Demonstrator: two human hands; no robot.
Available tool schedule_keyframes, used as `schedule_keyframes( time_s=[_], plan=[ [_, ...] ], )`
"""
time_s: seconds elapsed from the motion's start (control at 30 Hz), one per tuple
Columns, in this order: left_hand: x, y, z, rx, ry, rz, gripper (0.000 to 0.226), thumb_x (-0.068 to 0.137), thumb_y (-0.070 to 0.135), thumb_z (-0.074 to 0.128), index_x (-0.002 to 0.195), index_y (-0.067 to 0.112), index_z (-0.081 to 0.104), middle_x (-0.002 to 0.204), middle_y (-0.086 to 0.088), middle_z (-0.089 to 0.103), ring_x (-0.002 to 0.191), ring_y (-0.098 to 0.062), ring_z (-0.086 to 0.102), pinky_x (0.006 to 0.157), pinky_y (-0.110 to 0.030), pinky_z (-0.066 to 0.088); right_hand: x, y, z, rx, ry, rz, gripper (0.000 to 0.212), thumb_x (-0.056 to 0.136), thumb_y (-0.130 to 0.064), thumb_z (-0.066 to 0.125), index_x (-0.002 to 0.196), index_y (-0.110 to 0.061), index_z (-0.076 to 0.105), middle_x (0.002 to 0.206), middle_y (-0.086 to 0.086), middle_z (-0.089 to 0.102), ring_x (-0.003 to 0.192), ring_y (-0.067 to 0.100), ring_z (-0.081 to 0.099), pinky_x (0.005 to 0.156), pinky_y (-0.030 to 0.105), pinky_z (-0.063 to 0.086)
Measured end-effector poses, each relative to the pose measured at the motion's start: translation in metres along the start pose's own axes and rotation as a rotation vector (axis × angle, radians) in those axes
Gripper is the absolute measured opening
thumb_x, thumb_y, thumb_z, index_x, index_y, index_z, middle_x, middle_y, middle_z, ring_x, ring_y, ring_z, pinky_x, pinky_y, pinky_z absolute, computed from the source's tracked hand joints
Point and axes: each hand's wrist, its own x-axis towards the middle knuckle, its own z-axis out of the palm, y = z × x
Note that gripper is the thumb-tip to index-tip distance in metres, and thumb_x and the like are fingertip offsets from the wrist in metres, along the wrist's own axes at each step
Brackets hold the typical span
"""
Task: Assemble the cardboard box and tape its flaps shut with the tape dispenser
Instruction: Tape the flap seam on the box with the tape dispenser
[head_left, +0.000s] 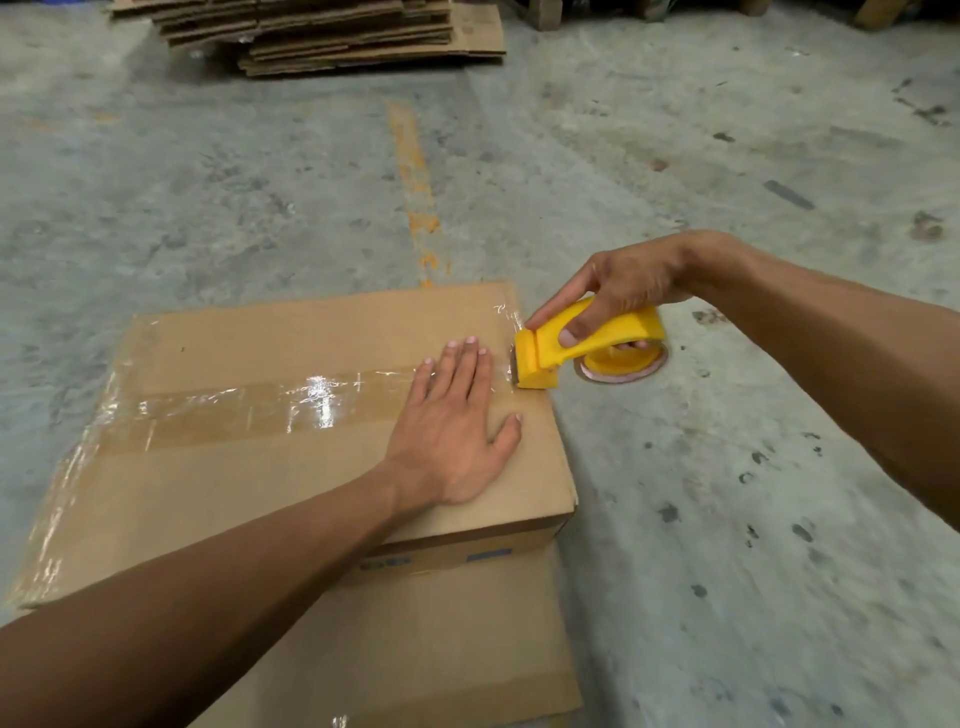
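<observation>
A brown cardboard box (249, 338) stands on the concrete floor with its top flaps closed. A strip of clear tape (249, 410) runs along the centre seam, and more tape shines along the left edge. My left hand (457, 431) lies flat on the box top near its right end, fingers spread, pressing on the tape. My right hand (623, 291) grips a yellow tape dispenser (587, 343) at the box's right edge, its cutting end touching the top corner of that edge. The tape roll hangs beyond the box over the floor.
A flat sheet of cardboard (441, 649) lies under the box toward me. A stack of flattened boxes (332, 31) sits at the far top of the view. A worn orange line (415, 182) runs across the grey concrete floor (727, 467).
</observation>
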Motion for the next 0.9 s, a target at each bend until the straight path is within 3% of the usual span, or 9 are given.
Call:
schedule_keyframes(
  time_s=[0.1, 0.23, 0.4, 0.73, 0.83, 0.9],
  plan=[
    [0.0, -0.001, -0.001, -0.026, -0.014, -0.006, 0.081, 0.092, 0.061, 0.01, 0.155, 0.013, -0.006, 0.163, -0.004, -0.013, 0.149, -0.017, -0.016, 0.121, -0.041, -0.005, -0.018, 0.023, -0.016, -0.055, 0.012, 0.086, 0.037, 0.074, -0.033, 0.081, 0.106, -0.048, 0.073, 0.091, -0.013, 0.074, 0.079, 0.011, 0.066, 0.079, 0.034, 0.056],
    [0.001, 0.0, -0.002, -0.024, -0.026, 0.0, 0.081, 0.093, 0.06, 0.009, 0.155, 0.012, -0.007, 0.163, -0.005, -0.014, 0.149, -0.018, -0.017, 0.121, -0.042, -0.006, -0.025, 0.037, -0.011, -0.149, 0.068, 0.163, 0.037, 0.073, -0.039, 0.081, 0.107, -0.051, 0.071, 0.092, -0.019, 0.07, 0.083, 0.006, 0.064, 0.074, 0.022, 0.049],
    [0.006, 0.003, -0.004, 0.006, -0.048, 0.013, 0.078, 0.093, 0.056, 0.011, 0.155, 0.011, -0.006, 0.163, -0.007, -0.012, 0.149, -0.023, -0.016, 0.12, -0.047, -0.005, 0.01, 0.025, 0.029, -0.18, 0.091, 0.127, 0.041, 0.077, -0.039, 0.08, 0.116, -0.043, 0.069, 0.072, -0.018, 0.066, 0.078, 0.009, 0.061, 0.084, 0.028, 0.05],
    [0.021, 0.016, -0.009, 0.022, -0.07, 0.203, 0.07, 0.097, 0.047, 0.017, 0.156, 0.014, -0.002, 0.164, -0.001, -0.006, 0.15, -0.018, -0.013, 0.12, -0.05, -0.002, 0.014, -0.014, 0.038, -0.503, 0.165, 0.217, 0.049, 0.075, -0.046, 0.077, 0.122, -0.044, 0.065, 0.106, -0.007, 0.062, 0.091, 0.015, 0.057, 0.073, 0.025, 0.041],
    [0.023, 0.018, -0.012, 0.038, -0.071, 0.225, 0.068, 0.098, 0.046, 0.018, 0.156, 0.014, 0.001, 0.164, -0.001, -0.002, 0.15, -0.018, -0.009, 0.12, -0.051, 0.0, 0.007, -0.023, 0.044, -0.577, 0.208, 0.243, 0.05, 0.076, -0.044, 0.076, 0.124, -0.044, 0.064, 0.106, -0.004, 0.067, 0.086, 0.016, 0.058, 0.071, 0.024, 0.044],
    [0.023, 0.018, -0.013, 0.036, -0.071, 0.232, 0.068, 0.098, 0.045, 0.018, 0.156, 0.013, 0.002, 0.164, -0.002, 0.001, 0.15, -0.018, -0.007, 0.12, -0.052, 0.001, 0.002, -0.03, 0.049, -0.607, 0.237, 0.256, 0.048, 0.077, -0.04, 0.075, 0.124, -0.043, 0.064, 0.103, -0.002, 0.072, 0.074, 0.014, 0.06, 0.06, 0.022, 0.044]
  ],
)
